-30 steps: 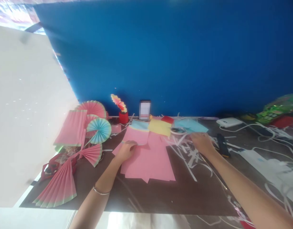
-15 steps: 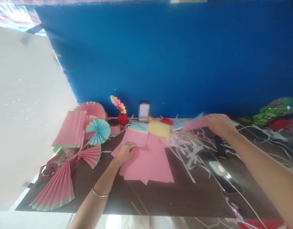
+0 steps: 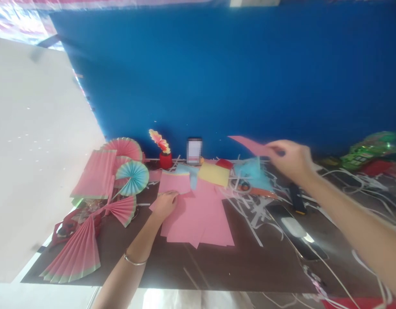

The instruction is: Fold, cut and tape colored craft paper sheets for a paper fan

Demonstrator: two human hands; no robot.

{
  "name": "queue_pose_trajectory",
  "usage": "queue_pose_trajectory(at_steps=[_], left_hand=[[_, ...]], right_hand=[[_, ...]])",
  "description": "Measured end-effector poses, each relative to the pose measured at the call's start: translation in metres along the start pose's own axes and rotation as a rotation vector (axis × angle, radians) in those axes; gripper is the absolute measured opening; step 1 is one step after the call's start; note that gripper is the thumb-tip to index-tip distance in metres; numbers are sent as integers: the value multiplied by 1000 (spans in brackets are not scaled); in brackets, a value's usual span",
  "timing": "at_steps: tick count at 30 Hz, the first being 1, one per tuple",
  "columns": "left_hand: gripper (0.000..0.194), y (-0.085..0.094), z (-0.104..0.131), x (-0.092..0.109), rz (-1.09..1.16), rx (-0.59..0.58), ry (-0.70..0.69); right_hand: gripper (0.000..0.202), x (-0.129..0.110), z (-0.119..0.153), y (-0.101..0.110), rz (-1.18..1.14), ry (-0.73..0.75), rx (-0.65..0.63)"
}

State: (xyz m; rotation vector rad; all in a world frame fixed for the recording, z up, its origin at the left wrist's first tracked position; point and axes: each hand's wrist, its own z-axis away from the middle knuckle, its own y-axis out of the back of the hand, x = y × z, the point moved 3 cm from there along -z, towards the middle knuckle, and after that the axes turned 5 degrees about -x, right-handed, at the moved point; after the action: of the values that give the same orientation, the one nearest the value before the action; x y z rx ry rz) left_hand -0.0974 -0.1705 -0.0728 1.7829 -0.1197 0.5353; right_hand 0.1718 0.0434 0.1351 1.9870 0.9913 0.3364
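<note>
Right hand (image 3: pixel 290 161), centre-right, pinches pink paper (image 3: pixel 249 144). Left hand (image 3: pixel 166 205), lower centre, curls on sheets (image 3: pixel 198 219); fingertips partly hidden.

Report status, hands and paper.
Right hand raised, gripping pink paper piece. Left hand flat on pink sheets. White paper strips and charging phone lie near right forearm.

Matt pink paper sheets (image 3: pixel 198 219), shiny metal bangle (image 3: pixel 135 261), smooth dark tabletop (image 3: pixel 217 270)
</note>
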Motion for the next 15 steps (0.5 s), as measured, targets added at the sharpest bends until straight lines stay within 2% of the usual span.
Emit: queue_pose_trajectory(at_steps=[2,5,7,9,10,12,15], left_hand=[[31,3,0,1,-71,-15,71],[27,5,0,-1,-164,-44,202],[24,6,1,-2,-202,-40,279],[25,7,2,-2,-214,-11,299],[25,8,2,-1,-215,7,294],[26,8,3,0,-216,37,284],[24,8,3,1,-226,43,282]], right_hand=[[24,-36,31,-24,-54,139,-131],[30,-85,90,-65,-78,425,-318],[29,-108,123,-87,-113,541,-441],[26,-122,141,-97,-196,605,-579],[24,-127,145,-97,-247,621,-625],[19,-132,148,-83,-381,593,-622],[24,-130,164,-39,-668,486,-472]])
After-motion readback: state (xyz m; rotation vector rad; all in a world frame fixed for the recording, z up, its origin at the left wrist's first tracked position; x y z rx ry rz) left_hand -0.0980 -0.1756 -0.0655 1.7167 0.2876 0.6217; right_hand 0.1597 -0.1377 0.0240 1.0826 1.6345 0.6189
